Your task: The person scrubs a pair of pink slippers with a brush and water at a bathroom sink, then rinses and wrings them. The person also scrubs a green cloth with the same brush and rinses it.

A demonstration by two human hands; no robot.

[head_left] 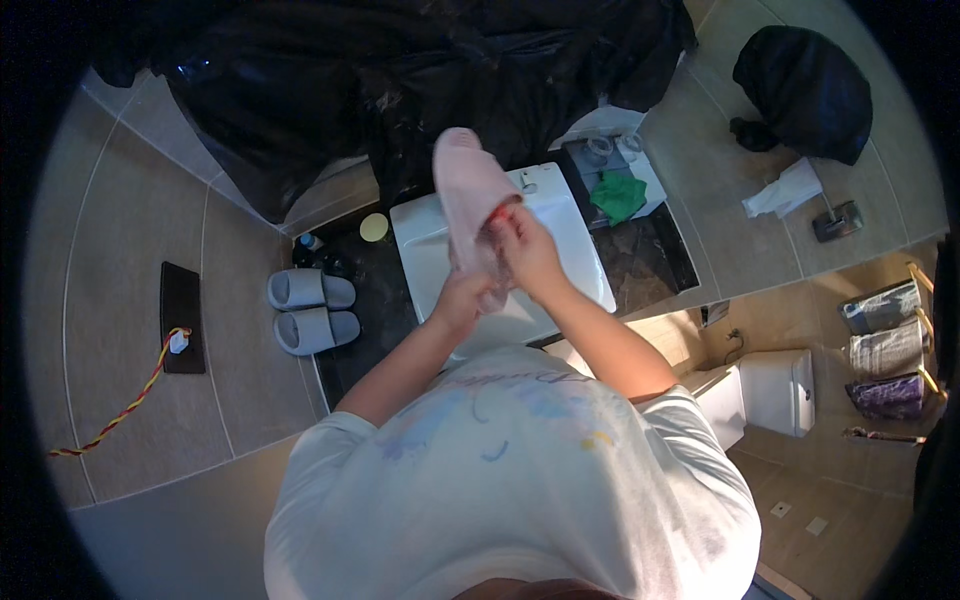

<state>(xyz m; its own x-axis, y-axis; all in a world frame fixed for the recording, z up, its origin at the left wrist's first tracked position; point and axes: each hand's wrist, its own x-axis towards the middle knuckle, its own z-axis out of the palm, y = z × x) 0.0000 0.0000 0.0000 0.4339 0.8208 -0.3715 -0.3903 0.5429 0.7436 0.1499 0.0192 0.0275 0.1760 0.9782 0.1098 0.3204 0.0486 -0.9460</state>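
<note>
A pale pink slipper (466, 190) is held up over the white sink (575, 262), its toe pointing away from me. My left hand (462, 305) is closed round the heel end. My right hand (528, 256) is at the slipper's foot opening, fingers curled on a small red thing (501, 213). Most of that red thing is hidden by the fingers and the slipper, so its kind does not show. Behind the slipper, at the sink's far edge, stands a metal faucet (528, 182).
Left on the dark counter (372, 290) lie two grey slippers (303, 331), near a pale yellow round item (374, 228). A green cloth (619, 196) rests right of the sink. Black sheeting (450, 80) hangs across the far side. The toilet (770, 390) stands at the right.
</note>
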